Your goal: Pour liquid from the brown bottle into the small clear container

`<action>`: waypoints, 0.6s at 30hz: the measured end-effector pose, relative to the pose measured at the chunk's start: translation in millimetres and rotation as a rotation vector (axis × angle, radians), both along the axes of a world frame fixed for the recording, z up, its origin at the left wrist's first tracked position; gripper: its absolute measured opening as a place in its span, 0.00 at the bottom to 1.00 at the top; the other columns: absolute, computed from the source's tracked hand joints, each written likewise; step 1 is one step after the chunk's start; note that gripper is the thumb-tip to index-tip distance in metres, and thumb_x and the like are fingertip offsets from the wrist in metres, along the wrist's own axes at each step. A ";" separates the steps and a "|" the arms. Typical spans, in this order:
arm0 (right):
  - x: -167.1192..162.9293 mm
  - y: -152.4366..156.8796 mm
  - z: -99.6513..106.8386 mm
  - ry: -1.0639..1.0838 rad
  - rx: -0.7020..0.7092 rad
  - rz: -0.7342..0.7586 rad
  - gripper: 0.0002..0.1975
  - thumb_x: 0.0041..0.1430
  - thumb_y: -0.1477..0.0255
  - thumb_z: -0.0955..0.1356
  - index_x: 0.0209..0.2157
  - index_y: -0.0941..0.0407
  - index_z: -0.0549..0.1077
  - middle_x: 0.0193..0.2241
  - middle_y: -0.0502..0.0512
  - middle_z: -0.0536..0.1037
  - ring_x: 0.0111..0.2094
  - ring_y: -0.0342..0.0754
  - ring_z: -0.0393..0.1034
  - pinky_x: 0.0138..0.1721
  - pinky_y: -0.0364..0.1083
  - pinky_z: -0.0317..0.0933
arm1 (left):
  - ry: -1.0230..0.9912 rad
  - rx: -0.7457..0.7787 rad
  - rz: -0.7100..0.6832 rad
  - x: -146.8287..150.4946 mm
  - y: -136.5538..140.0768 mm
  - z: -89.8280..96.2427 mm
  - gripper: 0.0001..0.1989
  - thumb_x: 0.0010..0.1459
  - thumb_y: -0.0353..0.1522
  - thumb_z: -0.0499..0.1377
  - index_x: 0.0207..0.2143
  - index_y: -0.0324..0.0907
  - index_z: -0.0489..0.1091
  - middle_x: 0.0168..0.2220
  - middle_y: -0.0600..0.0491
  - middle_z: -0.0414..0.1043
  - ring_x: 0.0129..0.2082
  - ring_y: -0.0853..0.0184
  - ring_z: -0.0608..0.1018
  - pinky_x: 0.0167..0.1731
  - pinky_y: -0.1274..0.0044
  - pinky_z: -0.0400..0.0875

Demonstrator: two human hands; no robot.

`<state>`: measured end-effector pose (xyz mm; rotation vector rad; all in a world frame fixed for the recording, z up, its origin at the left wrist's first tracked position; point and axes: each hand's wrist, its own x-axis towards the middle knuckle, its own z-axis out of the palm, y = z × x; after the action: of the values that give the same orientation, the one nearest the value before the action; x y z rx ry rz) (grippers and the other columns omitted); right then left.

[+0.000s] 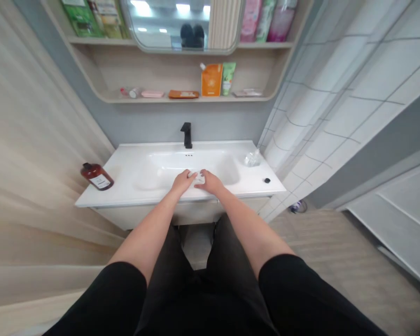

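In the head view, find a small whitish object (199, 178), too small to identify, at the front of a glossy white, shallow rectangular basin (159, 169). Note the left hand (181, 182) nearly closed, apparently pinching one side between thumb and forefinger; the right hand (212, 182) half curled, thumb and forefinger parted around the other side. Cannot tell how firmly gripped there. Probably best to steady with the left, work lightly with the right, and stay low, in front of the angular matte-black faucet (187, 136). Keep elbows clear of the transparent rounded container (252, 159) and small black disc (267, 180).
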<state>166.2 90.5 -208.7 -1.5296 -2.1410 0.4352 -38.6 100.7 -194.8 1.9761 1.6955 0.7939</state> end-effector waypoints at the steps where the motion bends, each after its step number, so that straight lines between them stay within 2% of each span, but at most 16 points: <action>1: 0.1 0.0 0.3 -0.002 -0.008 0.000 0.37 0.61 0.55 0.82 0.64 0.52 0.69 0.60 0.63 0.81 0.57 0.60 0.80 0.58 0.54 0.72 | -0.018 0.005 -0.017 0.4 -0.5 0.4 0.13 0.74 0.43 0.60 0.37 0.47 0.72 0.35 0.52 0.79 0.39 0.59 0.78 0.41 0.72 0.66; 3: 0.3 0.4 0.7 -0.006 -0.024 0.000 0.38 0.61 0.55 0.82 0.65 0.52 0.69 0.61 0.64 0.81 0.57 0.60 0.80 0.59 0.55 0.72 | -0.023 0.009 -0.039 1.0 -1.4 1.3 0.08 0.72 0.39 0.60 0.38 0.47 0.72 0.38 0.52 0.80 0.40 0.59 0.79 0.42 0.72 0.66; 4: 0.2 0.7 0.8 -0.008 -0.029 0.001 0.39 0.61 0.54 0.82 0.66 0.52 0.69 0.61 0.64 0.81 0.58 0.60 0.80 0.59 0.55 0.72 | -0.007 0.008 -0.033 1.2 -1.7 1.7 0.09 0.73 0.39 0.60 0.37 0.47 0.72 0.37 0.51 0.80 0.40 0.59 0.79 0.42 0.72 0.66; 8: -1.2 0.4 1.6 -0.031 -0.005 0.002 0.39 0.62 0.55 0.82 0.67 0.52 0.69 0.62 0.64 0.80 0.58 0.60 0.80 0.59 0.55 0.72 | 0.080 0.035 0.053 0.6 -2.7 3.2 0.21 0.76 0.47 0.57 0.30 0.47 0.69 0.33 0.48 0.79 0.39 0.56 0.79 0.41 0.70 0.65; 14: -4.7 -9.1 10.7 -0.102 0.057 -0.005 0.38 0.63 0.53 0.81 0.67 0.51 0.69 0.62 0.63 0.77 0.55 0.60 0.81 0.57 0.54 0.74 | 0.094 0.036 0.113 -0.7 -4.1 6.6 0.29 0.76 0.51 0.53 0.24 0.48 0.69 0.29 0.45 0.78 0.39 0.52 0.81 0.40 0.69 0.66; 16: -5.8 -12.7 14.4 -0.123 0.078 -0.013 0.38 0.64 0.53 0.80 0.67 0.51 0.69 0.62 0.63 0.76 0.54 0.61 0.81 0.56 0.54 0.74 | 0.054 0.013 0.099 -0.8 -4.5 7.1 0.28 0.76 0.51 0.53 0.25 0.47 0.70 0.29 0.46 0.78 0.38 0.53 0.81 0.40 0.69 0.66; 18: -6.8 -14.9 16.9 -0.137 0.080 -0.028 0.37 0.64 0.52 0.80 0.67 0.51 0.69 0.61 0.63 0.76 0.54 0.61 0.81 0.55 0.54 0.74 | -0.015 -0.017 0.055 -0.9 -4.8 6.4 0.20 0.74 0.48 0.58 0.32 0.47 0.75 0.31 0.49 0.79 0.37 0.56 0.80 0.39 0.71 0.66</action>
<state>159.4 75.6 -191.8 -1.5830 -2.2087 0.2375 -39.5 95.9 -188.4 1.9143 1.7491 0.8090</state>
